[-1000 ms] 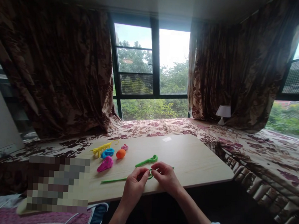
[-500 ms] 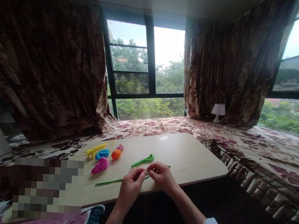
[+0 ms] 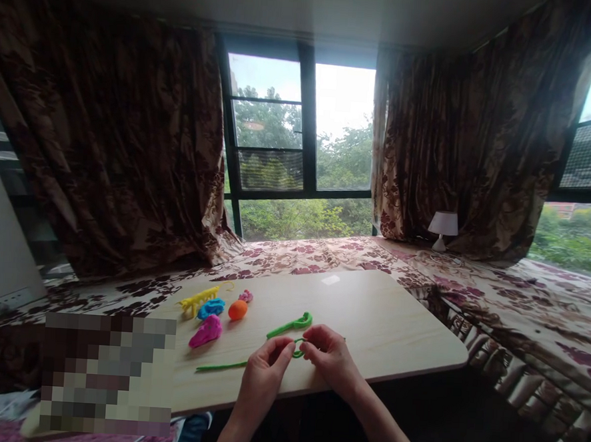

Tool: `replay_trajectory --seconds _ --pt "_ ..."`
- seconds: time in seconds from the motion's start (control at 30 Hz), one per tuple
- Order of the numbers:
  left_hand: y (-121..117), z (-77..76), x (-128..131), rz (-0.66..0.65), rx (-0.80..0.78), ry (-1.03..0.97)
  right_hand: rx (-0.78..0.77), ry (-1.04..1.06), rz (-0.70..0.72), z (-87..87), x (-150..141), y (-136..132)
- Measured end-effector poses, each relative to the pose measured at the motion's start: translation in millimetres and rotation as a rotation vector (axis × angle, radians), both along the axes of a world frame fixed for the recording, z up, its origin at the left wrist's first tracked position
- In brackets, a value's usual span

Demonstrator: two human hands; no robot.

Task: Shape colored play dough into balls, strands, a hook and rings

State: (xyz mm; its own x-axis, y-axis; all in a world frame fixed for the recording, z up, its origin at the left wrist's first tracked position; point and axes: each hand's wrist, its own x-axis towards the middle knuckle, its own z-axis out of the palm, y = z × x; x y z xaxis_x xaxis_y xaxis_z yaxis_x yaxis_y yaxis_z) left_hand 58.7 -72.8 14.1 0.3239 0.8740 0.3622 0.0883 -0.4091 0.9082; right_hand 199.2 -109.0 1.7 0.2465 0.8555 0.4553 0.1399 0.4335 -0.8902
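My left hand (image 3: 266, 374) and my right hand (image 3: 334, 362) are close together above the table's near edge, fingertips pinched on a thin green clay strand (image 3: 220, 366). One straight length of the strand reaches out left of my left hand, along the tabletop. Between my fingertips it bends into a small loop, partly hidden by the fingers. Just beyond my hands lies a thicker green clay stick with a curled end (image 3: 283, 327). Farther left rest an orange clay ball (image 3: 237, 310), a magenta lump (image 3: 206, 331), a blue piece (image 3: 211, 308), a yellow spiky piece (image 3: 201, 300) and a small pink piece (image 3: 245, 296).
The pale wooden table (image 3: 394, 324) has rounded corners, and a blurred patch (image 3: 108, 373) covers its left end. Behind it runs a flower-patterned window seat (image 3: 298, 256), with a white lamp (image 3: 443, 223) at the back right. Dark patterned curtains (image 3: 144, 145) flank the window.
Both hands keep their pinch on the green strand, with the fingers shifting slightly. The strand end that stuck out past my right hand is now mostly hidden. The view swung right, then back left.
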Motion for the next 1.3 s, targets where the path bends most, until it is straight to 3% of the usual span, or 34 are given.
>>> replay_trajectory --seconds 0.67,1.3 --pt "-3.7 -1.3 1.0 -0.034 0.094 0.014 -0.013 0.026 0.046 6.4 0.3 -7.9" --pt "-5.7 1.1 0.7 -0.081 0.088 0.034 0.023 -0.139 -0.073 2.3 -3.2 -6.4"
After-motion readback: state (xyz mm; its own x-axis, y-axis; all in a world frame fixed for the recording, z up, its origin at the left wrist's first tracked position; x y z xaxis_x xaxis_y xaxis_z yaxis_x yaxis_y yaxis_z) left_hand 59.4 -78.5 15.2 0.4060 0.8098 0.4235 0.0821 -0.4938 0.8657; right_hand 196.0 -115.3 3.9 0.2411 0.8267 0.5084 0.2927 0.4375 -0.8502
